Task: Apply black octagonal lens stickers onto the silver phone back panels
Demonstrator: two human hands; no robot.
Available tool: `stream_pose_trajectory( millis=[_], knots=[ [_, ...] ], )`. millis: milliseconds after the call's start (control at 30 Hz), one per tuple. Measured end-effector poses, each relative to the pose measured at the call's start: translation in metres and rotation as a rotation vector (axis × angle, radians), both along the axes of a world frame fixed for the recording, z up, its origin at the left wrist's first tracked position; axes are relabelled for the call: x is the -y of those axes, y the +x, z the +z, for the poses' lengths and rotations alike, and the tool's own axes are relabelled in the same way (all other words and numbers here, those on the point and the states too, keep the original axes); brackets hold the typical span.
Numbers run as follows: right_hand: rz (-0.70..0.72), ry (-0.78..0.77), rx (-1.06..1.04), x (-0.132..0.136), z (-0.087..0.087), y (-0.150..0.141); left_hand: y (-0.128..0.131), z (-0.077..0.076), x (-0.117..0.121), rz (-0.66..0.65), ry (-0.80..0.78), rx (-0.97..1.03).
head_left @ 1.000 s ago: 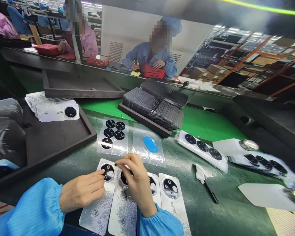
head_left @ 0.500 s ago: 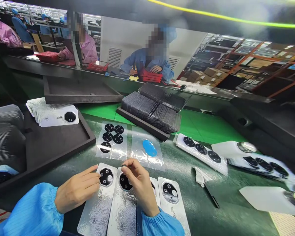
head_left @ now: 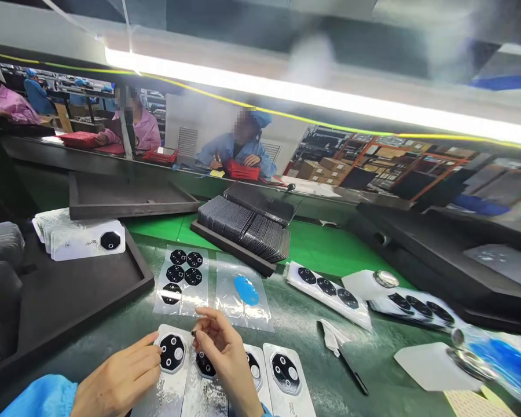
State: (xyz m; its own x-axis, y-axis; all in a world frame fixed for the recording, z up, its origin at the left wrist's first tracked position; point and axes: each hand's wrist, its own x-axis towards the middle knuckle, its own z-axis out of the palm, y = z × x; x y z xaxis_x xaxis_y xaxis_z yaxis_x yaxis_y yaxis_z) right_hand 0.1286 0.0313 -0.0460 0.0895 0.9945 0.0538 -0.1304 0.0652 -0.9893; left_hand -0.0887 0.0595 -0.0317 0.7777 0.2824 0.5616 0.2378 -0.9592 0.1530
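While the left hand (head_left: 119, 379) is positioned at the upper left edge of the leftmost silver panel (head_left: 167, 394), the right hand (head_left: 228, 350) is held above the second silver panel (head_left: 204, 399). The left fingers are partly curled, with the index finger extended toward the black octagonal module (head_left: 172, 353) on the leftmost panel; whether they grip anything cannot be told. The right hand is loosely curled, with a small dark piece (head_left: 194, 333) pinched at the thumb tip and the index finger raised clear. This piece is located near the top of the second panel, just to the right of the octagonal module. Four silver panels lie side by side on the dark green work surface (head_left: 125, 324); the right hand partly covers the third silver panel (head_left: 254, 368), and the fourth silver panel (head_left: 286, 382) is at the right end. Beyond the hands, a clear sheet (head_left: 160, 304) carries five black octagons, and a blue oval film (head_left: 246, 289) is on the adjacent clear sheet. To the right of the panels, a black stick-shaped tool (head_left: 353, 372) lies with one end at a white cloth (head_left: 331, 337), near a white bottle (head_left: 432, 366) lying on its side.
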Motion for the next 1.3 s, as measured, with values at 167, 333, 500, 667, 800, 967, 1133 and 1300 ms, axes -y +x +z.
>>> stream_pose_trajectory(
  millis=[167, 333, 500, 667, 800, 967, 1133, 1300],
  knots=[
    [0.007, -0.076, 0.020, -0.002, -0.003, 0.000, 0.000, -0.005, 0.002, 0.032, -0.003, 0.010],
    [0.034, -0.080, 0.043, -0.003, 0.003, -0.002, -0.001, -0.005, 0.002, 0.034, -0.005, -0.020],
    [0.105, -0.059, 0.276, -0.006, 0.007, -0.016, -0.002, -0.005, 0.001, 0.015, -0.020, -0.068],
    [0.029, 0.311, 0.728, -0.009, 0.001, -0.028, -0.002, -0.005, 0.000, -0.003, -0.023, -0.140],
    [-0.018, 0.385, 0.791, -0.007, -0.001, -0.031, -0.003, -0.008, 0.000, -0.006, -0.018, -0.147],
    [-0.017, 0.425, 0.908, -0.006, -0.008, -0.034, -0.003, -0.008, 0.000, -0.005, -0.029, -0.158],
    [-0.077, 0.524, 1.030, -0.008, -0.015, -0.037, -0.001, -0.003, 0.002, 0.029, -0.020, -0.173],
    [-0.100, 0.547, 1.063, -0.007, -0.013, -0.037, -0.001, -0.005, 0.001, 0.035, -0.029, -0.177]
  ],
)
